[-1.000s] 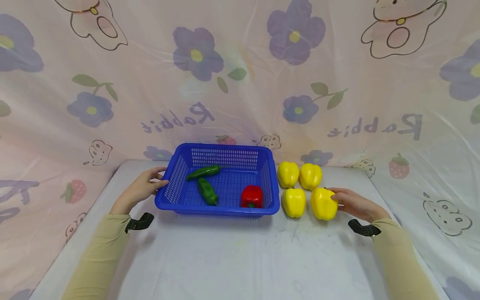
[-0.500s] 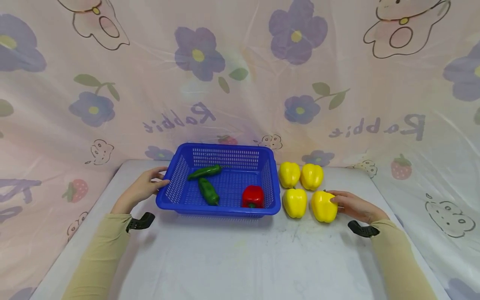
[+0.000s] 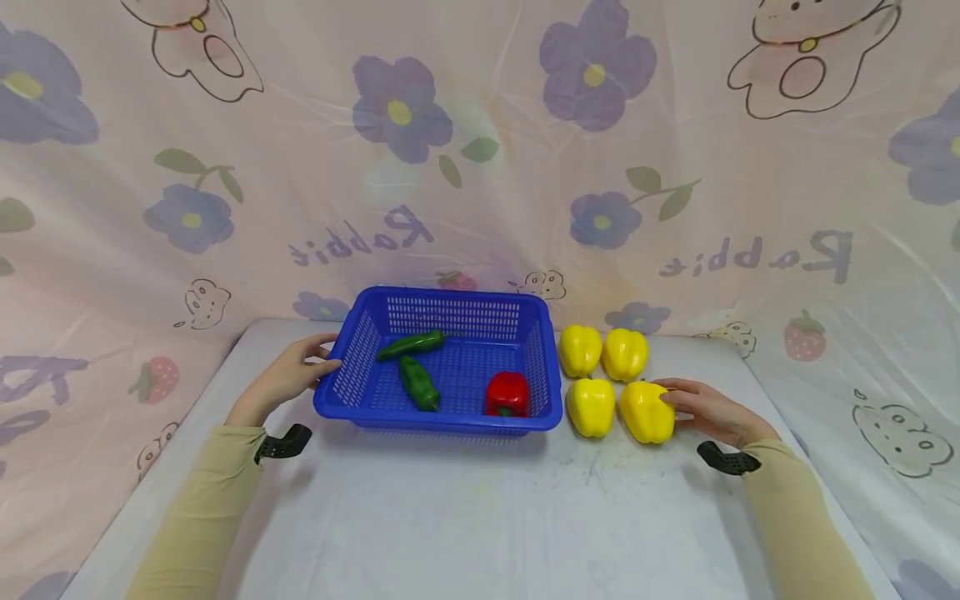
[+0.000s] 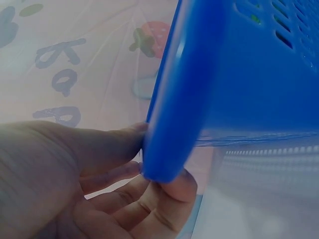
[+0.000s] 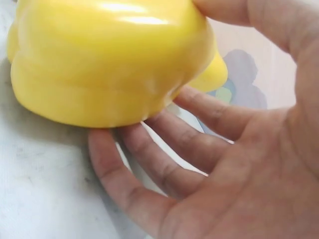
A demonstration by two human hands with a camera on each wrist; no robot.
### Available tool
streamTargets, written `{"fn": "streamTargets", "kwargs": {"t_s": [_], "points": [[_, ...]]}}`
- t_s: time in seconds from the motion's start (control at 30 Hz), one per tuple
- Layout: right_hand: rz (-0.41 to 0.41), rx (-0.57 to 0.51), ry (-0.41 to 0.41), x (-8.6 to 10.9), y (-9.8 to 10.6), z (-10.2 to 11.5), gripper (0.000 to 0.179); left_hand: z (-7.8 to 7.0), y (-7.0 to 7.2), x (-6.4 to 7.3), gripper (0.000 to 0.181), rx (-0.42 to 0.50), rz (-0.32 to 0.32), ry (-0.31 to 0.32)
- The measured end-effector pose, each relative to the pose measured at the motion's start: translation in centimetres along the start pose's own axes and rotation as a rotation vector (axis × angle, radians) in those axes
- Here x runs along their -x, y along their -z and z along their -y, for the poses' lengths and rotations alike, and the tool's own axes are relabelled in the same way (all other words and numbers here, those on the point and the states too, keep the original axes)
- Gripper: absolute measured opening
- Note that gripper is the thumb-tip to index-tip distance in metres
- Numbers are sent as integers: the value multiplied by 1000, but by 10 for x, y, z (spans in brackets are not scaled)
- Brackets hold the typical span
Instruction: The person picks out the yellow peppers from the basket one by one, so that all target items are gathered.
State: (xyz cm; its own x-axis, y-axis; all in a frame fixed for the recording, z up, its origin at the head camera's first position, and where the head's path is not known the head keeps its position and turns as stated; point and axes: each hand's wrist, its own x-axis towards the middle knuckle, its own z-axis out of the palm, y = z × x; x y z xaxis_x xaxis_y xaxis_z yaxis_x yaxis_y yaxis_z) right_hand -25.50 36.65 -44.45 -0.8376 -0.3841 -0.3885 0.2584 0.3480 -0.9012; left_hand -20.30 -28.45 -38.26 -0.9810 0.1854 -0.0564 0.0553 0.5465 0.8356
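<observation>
A blue perforated basket point(image 3: 438, 422) stands at the back of the table. My left hand point(image 3: 288, 375) grips its left rim, with the thumb on one side and a fingertip under the edge in the left wrist view. Inside lie two green chili peppers point(image 3: 410, 345) and a red bell pepper point(image 3: 506, 393). To the right of the basket, my right hand point(image 3: 712, 410) holds the front-right yellow bell pepper point(image 3: 647, 413) by its right side. In the right wrist view, the thumb touches its upper part and the fingertips go behind its lower edge.
Several yellow bell peppers form a cluster; the others are a front-left one point(image 3: 591, 408), a back-left one point(image 3: 580, 351) and a back-right one point(image 3: 625, 354). A printed curtain point(image 3: 480, 192) hangs behind the white table point(image 3: 480, 508).
The held yellow bell pepper has shifted slightly left and leans a little more than half a second ago. My left hand stays on the basket rim.
</observation>
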Motion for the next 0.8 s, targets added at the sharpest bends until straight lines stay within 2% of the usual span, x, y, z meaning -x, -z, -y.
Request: {"fn": "streamTargets", "kwargs": {"t_s": [0.37, 0.8], "points": [[12, -36, -4, 1, -1, -2, 68, -1, -1, 2, 57, -10, 0, -1], [5, -12, 8, -3, -1, -3, 68, 1, -1, 0, 56, -3, -2, -10]]}}
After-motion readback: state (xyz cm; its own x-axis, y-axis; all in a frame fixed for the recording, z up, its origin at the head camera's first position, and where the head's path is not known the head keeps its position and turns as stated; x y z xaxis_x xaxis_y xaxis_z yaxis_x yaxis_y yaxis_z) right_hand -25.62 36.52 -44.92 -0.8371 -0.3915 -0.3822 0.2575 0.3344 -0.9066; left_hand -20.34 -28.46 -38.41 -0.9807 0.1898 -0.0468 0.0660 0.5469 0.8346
